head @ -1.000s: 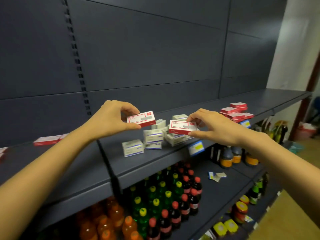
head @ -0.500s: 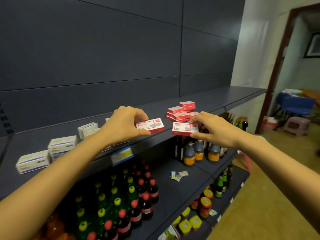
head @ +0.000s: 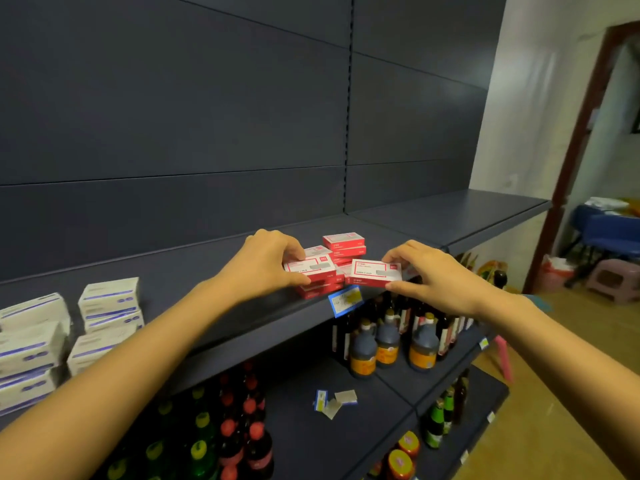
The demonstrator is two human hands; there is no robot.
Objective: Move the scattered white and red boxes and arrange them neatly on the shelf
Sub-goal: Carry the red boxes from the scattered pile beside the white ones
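My left hand (head: 266,261) pinches a white and red box (head: 310,268) that rests on top of a low stack of the same boxes at the front of the dark shelf (head: 214,306). My right hand (head: 433,271) holds a second white and red box (head: 375,273) just right of that stack, above the shelf's front edge. Behind them stands a taller stack of red boxes (head: 344,245). A blue price tag (head: 345,300) hangs on the shelf edge below.
White and blue boxes (head: 107,311) are piled at the left of the same shelf. The lower shelves hold dark sauce bottles (head: 388,337), soda bottles (head: 239,427) and loose tags (head: 334,401). A doorway, a blue table and a pink stool (head: 609,278) lie to the right.
Both hands have carried their boxes rightward to the red stacks. The left box now sits on the front stack; the right box is lower, close beside it.
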